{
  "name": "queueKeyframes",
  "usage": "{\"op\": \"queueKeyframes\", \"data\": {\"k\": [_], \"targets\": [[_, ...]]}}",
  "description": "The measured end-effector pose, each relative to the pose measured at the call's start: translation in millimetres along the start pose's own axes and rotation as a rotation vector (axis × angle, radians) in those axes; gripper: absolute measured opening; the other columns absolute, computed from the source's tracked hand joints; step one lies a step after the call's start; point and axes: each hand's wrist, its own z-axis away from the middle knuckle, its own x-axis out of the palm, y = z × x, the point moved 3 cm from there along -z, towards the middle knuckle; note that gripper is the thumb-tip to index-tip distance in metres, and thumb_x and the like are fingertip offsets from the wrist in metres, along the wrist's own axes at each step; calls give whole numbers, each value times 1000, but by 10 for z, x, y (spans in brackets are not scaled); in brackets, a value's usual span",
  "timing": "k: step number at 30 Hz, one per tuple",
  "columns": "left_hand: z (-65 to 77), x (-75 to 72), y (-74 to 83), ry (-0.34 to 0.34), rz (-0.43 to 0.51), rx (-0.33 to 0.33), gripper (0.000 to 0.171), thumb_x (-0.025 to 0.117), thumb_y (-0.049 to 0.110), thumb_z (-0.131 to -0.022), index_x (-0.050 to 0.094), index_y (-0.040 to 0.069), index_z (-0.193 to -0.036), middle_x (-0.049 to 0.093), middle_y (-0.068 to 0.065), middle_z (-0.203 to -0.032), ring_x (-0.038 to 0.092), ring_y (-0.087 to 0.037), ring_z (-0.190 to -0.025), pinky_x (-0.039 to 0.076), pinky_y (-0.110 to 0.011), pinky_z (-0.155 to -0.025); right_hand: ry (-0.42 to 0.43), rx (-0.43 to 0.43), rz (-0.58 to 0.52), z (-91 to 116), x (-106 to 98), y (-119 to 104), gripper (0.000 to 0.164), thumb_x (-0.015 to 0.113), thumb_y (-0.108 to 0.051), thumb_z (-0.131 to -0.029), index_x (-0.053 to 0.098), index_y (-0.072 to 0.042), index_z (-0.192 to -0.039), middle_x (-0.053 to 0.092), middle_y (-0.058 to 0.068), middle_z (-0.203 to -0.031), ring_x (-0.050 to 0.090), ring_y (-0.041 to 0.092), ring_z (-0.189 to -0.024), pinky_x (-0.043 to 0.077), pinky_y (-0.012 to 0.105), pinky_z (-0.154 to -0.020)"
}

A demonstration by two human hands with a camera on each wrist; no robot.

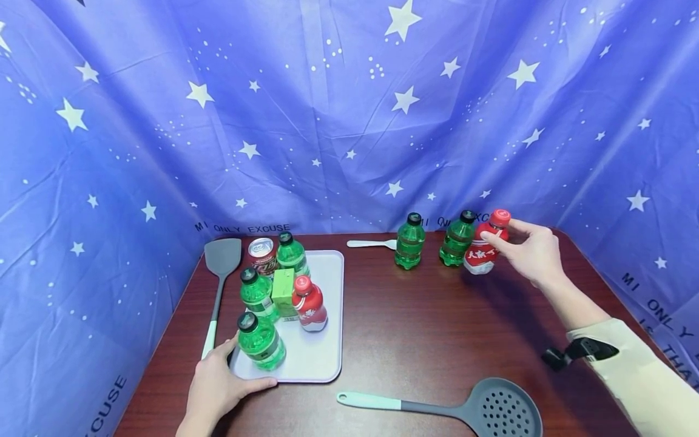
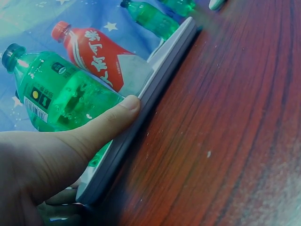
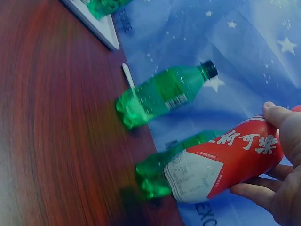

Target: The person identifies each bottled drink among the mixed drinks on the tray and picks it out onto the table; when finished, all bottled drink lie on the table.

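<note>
My right hand (image 1: 532,252) grips a red-labelled cola bottle (image 3: 225,162) near its red cap, thumb on one side and fingers on the other. That bottle is just in front of a green bottle (image 1: 457,240) and partly covers it in the right wrist view. Whether its base touches the table, I cannot tell. At the near left corner of a white tray (image 1: 327,358), my left hand (image 1: 215,379) holds the rim, thumb along the front edge. On the tray stand several green bottles (image 1: 262,343), a second red bottle (image 1: 310,306) and a green carton (image 1: 283,291).
A soda can (image 1: 262,252) stands at the tray's back left corner. Left of the tray lies a grey spatula (image 1: 222,258). A slotted skimmer (image 1: 502,406) lies at the front. Another green bottle (image 1: 410,243) stands by a white utensil (image 1: 371,244) near the back curtain (image 1: 371,121).
</note>
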Motion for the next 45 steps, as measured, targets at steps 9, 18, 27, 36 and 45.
{"op": "queueKeyframes", "data": {"k": [9,18,27,36,45], "targets": [[0,-17,3,-15,0,-11,142,94,80,-47,53,-5,-152,65,-32,-142,62,-53,-130,51,-68,-106,20,146,43,-123,-88,279,72,81,-55,-91,69,-2,-139,74,28,-122,44,-31,-73,41,11,-72],[0,2,4,-6,9,1,142,94,81,-46,53,-4,-152,66,-29,-142,63,-51,-130,52,-67,-106,38,241,23,-187,-44,557,75,77,-58,-92,66,-6,-144,73,31,-124,47,-25,-66,46,10,-60],[1,9,9,-13,-6,-6,141,94,80,-47,53,-5,-152,65,-32,-141,63,-53,-129,52,-68,-105,46,263,7,-244,33,712,74,79,-58,-91,68,-6,-142,73,31,-124,50,-23,-62,50,10,-53],[2,-2,4,-19,-7,-19,141,94,80,-48,52,-6,-152,64,-33,-141,62,-55,-129,52,-68,-105,54,277,66,-268,86,770,73,79,-59,-90,69,-8,-142,75,28,-123,43,-24,-67,42,9,-64],[6,-10,-7,-2,0,4,141,94,81,-46,54,-3,-152,66,-31,-141,63,-53,-129,52,-67,-105,62,261,84,-305,169,762,69,78,-57,-92,69,-10,-142,76,26,-120,50,-12,-76,44,29,-80]]}}
